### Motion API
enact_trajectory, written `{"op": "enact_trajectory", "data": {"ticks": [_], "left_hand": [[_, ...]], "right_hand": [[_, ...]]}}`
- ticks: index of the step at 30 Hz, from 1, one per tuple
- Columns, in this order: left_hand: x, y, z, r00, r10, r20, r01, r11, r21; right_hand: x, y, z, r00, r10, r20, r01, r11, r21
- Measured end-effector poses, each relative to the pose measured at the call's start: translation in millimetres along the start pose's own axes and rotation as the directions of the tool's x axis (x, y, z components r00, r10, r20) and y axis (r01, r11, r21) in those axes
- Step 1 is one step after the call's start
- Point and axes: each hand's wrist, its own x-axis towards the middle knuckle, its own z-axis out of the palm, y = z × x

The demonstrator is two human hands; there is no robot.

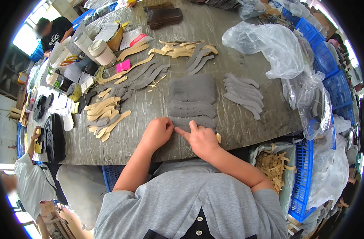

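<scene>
Grey marbled worktable (237, 119): left hand (157, 133) curled on the nearest grey cut piece (192, 121), right hand (201, 139) pressing it, forefinger extended, neither grasping

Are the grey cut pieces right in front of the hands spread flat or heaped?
Spread flat: the grey cut pieces lie in overlapping rows on the table, with the left hand and right hand pressing on the nearest one.
</scene>
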Motion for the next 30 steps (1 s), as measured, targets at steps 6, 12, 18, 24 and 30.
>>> {"op": "enact_trajectory", "data": {"ticks": [6, 12, 18, 24, 30], "left_hand": [[-14, 14, 1, 0.991, 0.089, -0.101, -0.092, 0.995, -0.029], [-12, 24, 0, 0.995, -0.021, -0.099, -0.028, 0.885, -0.464], [-13, 36, -11, 0.987, 0.158, -0.022, -0.139, 0.781, -0.609], [-10, 66, -5, 0.896, 0.425, -0.129, -0.444, 0.851, -0.28], [-8, 71, -2, 0.824, 0.554, -0.122, -0.561, 0.827, -0.03]], "right_hand": [[-6, 9, 5, 0.926, 0.226, -0.302, -0.111, 0.929, 0.354], [-15, 44, -39, 0.902, 0.309, -0.3, -0.178, 0.901, 0.395], [-26, 134, -44, 0.766, 0.55, -0.332, -0.529, 0.833, 0.161], [-7, 30, -50, 0.922, 0.316, -0.222, -0.09, 0.736, 0.671], [2, 7, -56, 0.971, 0.217, -0.097, -0.033, 0.526, 0.85]]}}
